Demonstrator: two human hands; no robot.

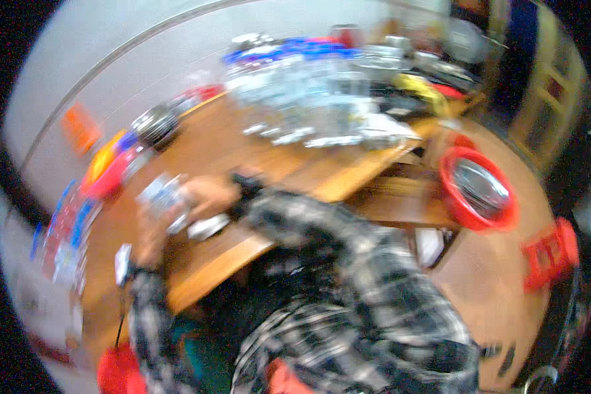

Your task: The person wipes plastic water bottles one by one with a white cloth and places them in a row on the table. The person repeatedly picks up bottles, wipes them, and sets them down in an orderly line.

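Motion blur softens the whole view. Over the left part of a wooden table (216, 128), a pale, partly clear object (158, 196), possibly plastic packaging, is held between my hands. My right hand (209, 193) grips it from the right, fingers curled around its edge. From below, my left hand (151, 234) holds its lower side; the exact finger positions are smeared. A small white item (208, 226) lies on the table just below my right hand, too blurred to identify. My plaid sleeves reach in from the lower side.
Many clear containers (305, 98), seemingly with blue lids, crowd the table's far side. A round metal container (155, 123) and a red-and-yellow item (106, 170) stand along the wall edge. A red basin (502, 216) and a red plastic stool (551, 253) are at right.
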